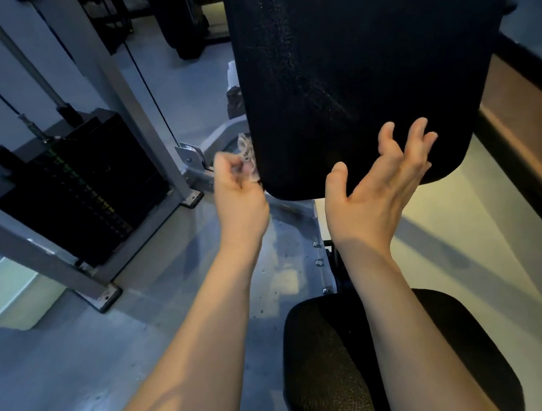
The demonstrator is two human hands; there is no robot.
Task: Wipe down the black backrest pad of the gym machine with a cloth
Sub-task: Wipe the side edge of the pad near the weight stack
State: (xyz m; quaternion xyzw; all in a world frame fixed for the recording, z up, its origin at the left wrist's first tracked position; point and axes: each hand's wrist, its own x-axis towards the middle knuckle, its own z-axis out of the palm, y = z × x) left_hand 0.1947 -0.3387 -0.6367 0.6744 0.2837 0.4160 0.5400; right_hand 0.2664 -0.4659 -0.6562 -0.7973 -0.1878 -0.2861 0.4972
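Though stack labels (92, 188) illegible, cloth (246, 154) in left hand (239, 195) beside backrest pad (364, 59)

Bare left hand (240, 198), right hand (373, 200)

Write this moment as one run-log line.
left hand: pinches cloth beside backrest pad | right hand: holds nothing, before pad's lower end

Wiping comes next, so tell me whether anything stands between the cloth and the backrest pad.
Nothing visible does. The left hand grips the cloth right at the left edge of the backrest pad; the open right hand is near its lower end, aside.
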